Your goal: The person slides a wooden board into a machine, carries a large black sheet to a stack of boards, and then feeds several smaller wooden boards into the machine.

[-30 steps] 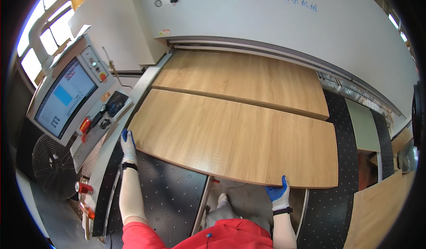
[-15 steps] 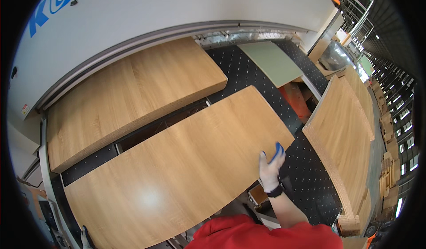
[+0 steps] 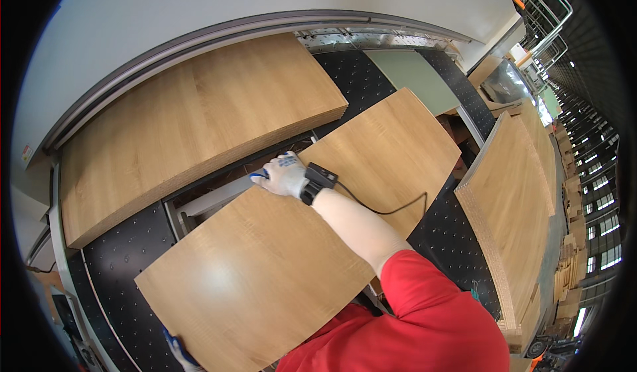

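Note:
A long wood-grain board [image 3: 245, 266] lies at a slant in front of me on the black studded table. My right hand [image 3: 282, 174], in a white glove with blue fingertips, reaches across it. Its fingers bend over the board's far long edge. My left hand [image 3: 180, 353], gloved likewise, grips the short left edge at the bottom of the view; part of that hand is cut off. A black strap with a small dark box [image 3: 320, 175] and a cable sits on my right wrist. Beyond the board rests a thick stack of similar boards [image 3: 199, 120].
A white machine housing with a metal rail [image 3: 265, 21] spans the back. The black studded table [image 3: 126, 259] shows around the board, with a gap behind it. A pale green panel [image 3: 418, 76] lies at the back right; more wood-grain boards [image 3: 507, 206] are stacked at the right.
The board has shifted right and away and turned slightly. My right hand has moved from near its right end to the far edge. My left hand has moved right with the board's left end.

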`<state>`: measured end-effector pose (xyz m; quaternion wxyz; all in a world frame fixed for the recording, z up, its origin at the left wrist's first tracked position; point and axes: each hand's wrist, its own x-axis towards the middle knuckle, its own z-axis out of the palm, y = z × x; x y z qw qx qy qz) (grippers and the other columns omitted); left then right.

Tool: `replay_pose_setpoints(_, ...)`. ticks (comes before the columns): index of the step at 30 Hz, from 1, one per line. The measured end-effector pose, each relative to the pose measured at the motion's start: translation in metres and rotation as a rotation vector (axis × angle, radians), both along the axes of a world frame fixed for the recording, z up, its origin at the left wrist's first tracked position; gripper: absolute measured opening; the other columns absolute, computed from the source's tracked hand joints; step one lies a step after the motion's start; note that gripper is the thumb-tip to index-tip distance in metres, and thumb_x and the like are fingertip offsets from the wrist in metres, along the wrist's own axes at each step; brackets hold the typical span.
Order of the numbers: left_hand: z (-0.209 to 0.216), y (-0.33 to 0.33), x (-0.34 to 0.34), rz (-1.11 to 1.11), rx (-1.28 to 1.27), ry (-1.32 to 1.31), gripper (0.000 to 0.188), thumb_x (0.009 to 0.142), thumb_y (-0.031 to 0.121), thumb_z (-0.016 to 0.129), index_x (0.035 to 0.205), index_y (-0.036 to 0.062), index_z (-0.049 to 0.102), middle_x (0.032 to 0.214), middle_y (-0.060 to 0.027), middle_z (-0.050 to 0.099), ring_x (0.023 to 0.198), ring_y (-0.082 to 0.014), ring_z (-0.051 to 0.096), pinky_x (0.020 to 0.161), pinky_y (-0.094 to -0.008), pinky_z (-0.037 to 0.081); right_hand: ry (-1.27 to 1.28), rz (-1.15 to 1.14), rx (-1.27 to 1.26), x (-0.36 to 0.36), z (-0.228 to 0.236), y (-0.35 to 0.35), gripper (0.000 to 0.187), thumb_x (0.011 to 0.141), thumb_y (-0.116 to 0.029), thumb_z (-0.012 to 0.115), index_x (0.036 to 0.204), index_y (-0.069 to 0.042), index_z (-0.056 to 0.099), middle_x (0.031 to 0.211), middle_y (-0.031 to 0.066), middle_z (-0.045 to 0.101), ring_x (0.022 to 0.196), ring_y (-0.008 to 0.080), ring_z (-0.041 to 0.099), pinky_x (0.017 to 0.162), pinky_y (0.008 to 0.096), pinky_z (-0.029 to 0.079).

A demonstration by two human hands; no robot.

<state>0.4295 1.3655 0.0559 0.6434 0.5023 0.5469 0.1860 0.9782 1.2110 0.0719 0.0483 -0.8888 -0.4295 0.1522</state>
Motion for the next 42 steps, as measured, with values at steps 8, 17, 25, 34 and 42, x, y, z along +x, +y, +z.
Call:
replay_pose_setpoints(8, 0.012, -0.099, 0.154, -0.117, -0.114, -0.225, 0.084, 0.091, 0.022, 0.064, 0.157, 0.0042, 0.015, 0.157, -0.0202, 0.029, 0.136, -0.0361, 0.037, 0.114, -0.0468, 0.032, -0.194, 0.010, 0.148, 0.134, -0.021, -0.130, 0.058, 0.095, -0.057, 0.044, 0.103, -0.007, 0.071, 0.110, 0.0140, 0.068, 0.119, 0.0334, 0.054, 0.110, 0.0507, 0.028)
replay_pose_setpoints(17, -0.061, -0.238, 0.363, -0.307, -0.052, -0.570, 0.086, 0.091, 0.016, 0.057, 0.159, 0.0043, 0.005, 0.160, -0.0145, 0.020, 0.144, -0.0286, 0.026, 0.119, -0.0411, 0.019, -0.563, -0.627, 0.212, 0.243, -0.033, -0.357, 0.074, 0.091, -0.051, 0.053, 0.146, -0.003, 0.040, 0.151, 0.0215, 0.039, 0.140, 0.0384, 0.034, 0.117, 0.0542, 0.022)
replay_pose_setpoints(25, -0.068, -0.404, 0.548, -0.621, 0.108, -0.591, 0.083, 0.101, 0.015, 0.051, 0.156, 0.0024, -0.010, 0.163, -0.0171, 0.012, 0.146, -0.0260, 0.020, 0.119, -0.0374, 0.014, -0.522, -0.842, 0.188, 0.207, -0.027, -0.462, 0.076, 0.090, -0.054, 0.055, 0.144, -0.003, 0.043, 0.150, 0.0240, 0.040, 0.140, 0.0422, 0.035, 0.117, 0.0565, 0.019)
replay_pose_setpoints(34, -0.068, -0.574, 0.726, -0.759, 0.243, -0.401, 0.099, 0.099, 0.031, 0.060, 0.151, -0.0087, -0.014, 0.159, -0.0273, 0.010, 0.146, -0.0321, 0.022, 0.119, -0.0386, 0.022, -0.486, -0.979, 0.214, 0.203, -0.011, -0.531, 0.081, 0.088, -0.055, 0.056, 0.145, -0.001, 0.041, 0.151, 0.0254, 0.038, 0.143, 0.0414, 0.032, 0.119, 0.0561, 0.016)
replay_pose_setpoints(42, -0.078, -0.607, 0.787, -0.921, 0.479, -0.169, 0.105, 0.094, 0.046, 0.060, 0.149, -0.0158, -0.006, 0.157, -0.0365, -0.002, 0.150, -0.0395, 0.005, 0.123, -0.0376, 0.007, -0.527, -0.949, 0.223, 0.243, -0.026, -0.559, 0.077, 0.085, -0.053, 0.061, 0.140, -0.002, 0.047, 0.146, 0.0227, 0.045, 0.139, 0.0399, 0.036, 0.118, 0.0546, 0.020)
